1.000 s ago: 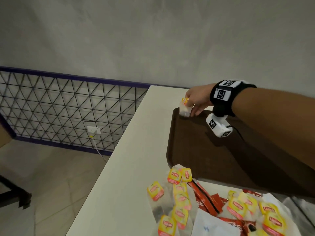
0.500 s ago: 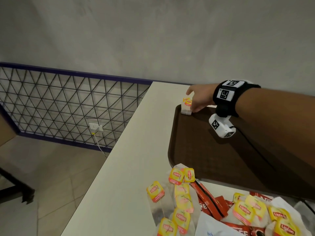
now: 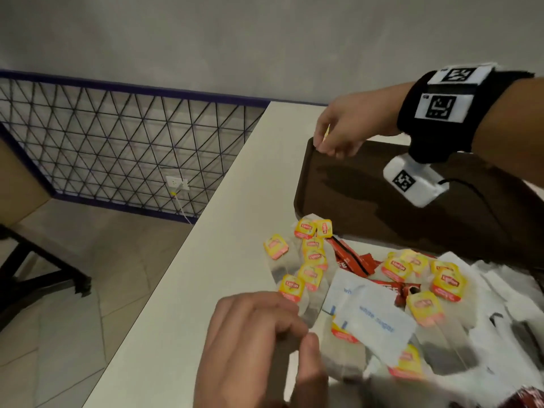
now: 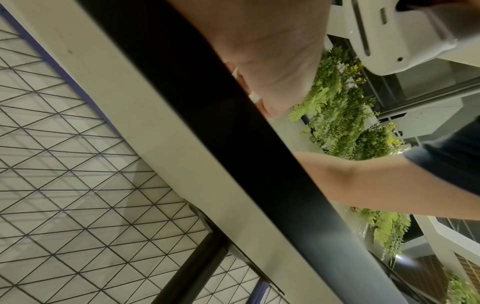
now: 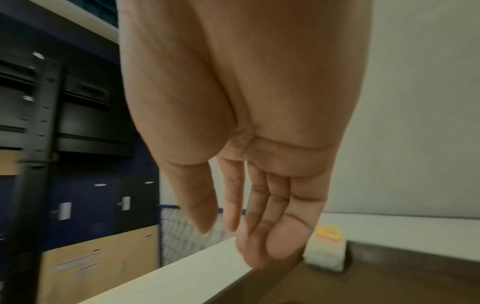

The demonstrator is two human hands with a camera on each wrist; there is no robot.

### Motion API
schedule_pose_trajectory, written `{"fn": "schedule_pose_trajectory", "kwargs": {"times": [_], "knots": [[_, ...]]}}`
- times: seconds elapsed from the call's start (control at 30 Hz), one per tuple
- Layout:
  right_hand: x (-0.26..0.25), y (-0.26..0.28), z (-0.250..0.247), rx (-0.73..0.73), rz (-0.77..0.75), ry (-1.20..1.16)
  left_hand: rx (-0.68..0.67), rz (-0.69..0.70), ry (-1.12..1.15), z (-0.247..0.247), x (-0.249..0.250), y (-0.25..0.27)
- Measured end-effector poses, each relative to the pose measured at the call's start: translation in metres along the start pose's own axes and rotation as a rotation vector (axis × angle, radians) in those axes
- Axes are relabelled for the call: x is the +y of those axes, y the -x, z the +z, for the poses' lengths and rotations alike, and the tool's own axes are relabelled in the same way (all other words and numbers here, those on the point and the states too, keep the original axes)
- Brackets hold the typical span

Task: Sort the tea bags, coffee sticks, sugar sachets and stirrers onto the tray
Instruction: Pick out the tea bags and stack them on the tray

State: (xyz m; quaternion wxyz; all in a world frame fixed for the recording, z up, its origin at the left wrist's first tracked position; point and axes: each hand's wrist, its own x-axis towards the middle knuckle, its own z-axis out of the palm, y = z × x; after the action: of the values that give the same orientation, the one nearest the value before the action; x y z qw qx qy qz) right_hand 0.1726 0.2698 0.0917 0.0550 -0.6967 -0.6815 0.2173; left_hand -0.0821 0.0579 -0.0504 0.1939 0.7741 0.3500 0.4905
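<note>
A dark brown tray (image 3: pixel 368 201) lies on the white table. My right hand (image 3: pixel 338 136) hovers over its far left corner with fingers relaxed and holding nothing. In the right wrist view the same hand (image 5: pixel 228 244) hangs just left of a tea bag (image 5: pixel 326 248) that stands against the tray wall (image 5: pixel 389 283). In front of the tray is a mixed pile of yellow-tagged tea bags (image 3: pixel 306 254), red coffee sticks (image 3: pixel 350 257) and white sugar sachets (image 3: pixel 374 322). My left hand (image 3: pixel 300 334) is at the pile's near left, fingers curled and thumb pinching a tea bag.
The table (image 3: pixel 235 231) ends at a long left edge that drops to a tiled floor. Beyond it stands a wire mesh railing (image 3: pixel 117 148) with a wall socket (image 3: pixel 176 182). A grey wall closes the far side. Black stand legs (image 3: pixel 44 266) sit on the floor at left.
My right hand has let go of the tea bag in the tray's far corner and drawn slightly back. My left hand has come into view at the pile.
</note>
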Motion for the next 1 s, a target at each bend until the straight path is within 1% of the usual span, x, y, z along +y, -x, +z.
{"fn": "schedule_pose_trajectory", "kwargs": {"times": [0.1, 0.13, 0.23, 0.37, 0.47, 0.57, 0.7, 0.87, 1.0], "knots": [[-0.025, 0.047, 0.023, -0.190, -0.056, 0.036, 0.093, 0.011, -0.037, -0.004, 0.013, 0.004], [-0.031, 0.059, 0.031, -0.232, -0.063, 0.056, 0.075, -0.001, -0.037, -0.009, 0.020, 0.004], [-0.041, 0.092, 0.047, -0.272, -0.079, 0.092, 0.061, -0.075, -0.042, -0.010, 0.019, 0.004], [-0.050, 0.123, 0.071, -0.245, -0.067, 0.146, 0.121, -0.142, -0.043, -0.008, 0.016, 0.006], [-0.059, 0.135, 0.092, -0.159, -0.029, 0.256, 0.148, -0.194, -0.010, -0.008, 0.014, 0.006], [-0.070, 0.147, 0.109, -0.056, 0.007, 0.268, 0.138, -0.224, -0.007, -0.009, 0.015, 0.005], [-0.079, 0.156, 0.124, -0.015, 0.036, 0.284, 0.130, -0.249, -0.008, -0.009, 0.014, 0.004], [-0.078, 0.160, 0.127, -0.044, -0.022, 0.124, 0.105, -0.277, 0.006, -0.010, 0.014, 0.002], [-0.076, 0.175, 0.120, -0.034, -0.158, -0.047, 0.091, -0.297, 0.083, -0.010, 0.012, 0.001]]}}
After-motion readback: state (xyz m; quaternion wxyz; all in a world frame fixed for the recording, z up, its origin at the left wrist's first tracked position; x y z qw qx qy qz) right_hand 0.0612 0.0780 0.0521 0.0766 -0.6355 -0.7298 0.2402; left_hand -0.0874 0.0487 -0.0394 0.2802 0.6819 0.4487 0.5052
